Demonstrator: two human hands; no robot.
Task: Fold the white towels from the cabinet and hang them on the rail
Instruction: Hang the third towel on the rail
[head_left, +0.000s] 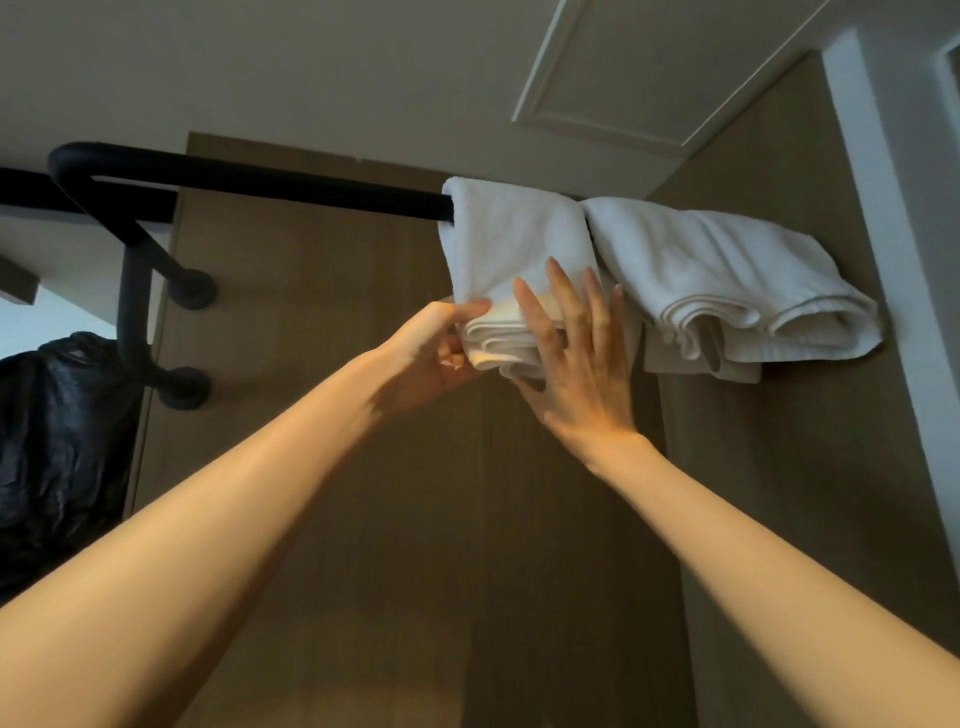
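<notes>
A black rail (270, 187) runs across the upper view. Two folded white towels hang over its right part. The left towel (511, 244) hangs next to the right towel (727, 280), their top edges touching. My left hand (441, 353) pinches the lower left edge of the left towel, thumb in front and fingers curled beneath its folded layers. My right hand (576, 358) lies flat with straight fingers against the front of the same towel's lower end.
The rail's black brackets (192, 288) bolt to a brown wall panel (322, 322) at the left. A black plastic bag (57, 441) hangs at the far left. A white frame (883, 197) borders the right side, and a ceiling hatch (649, 67) lies above.
</notes>
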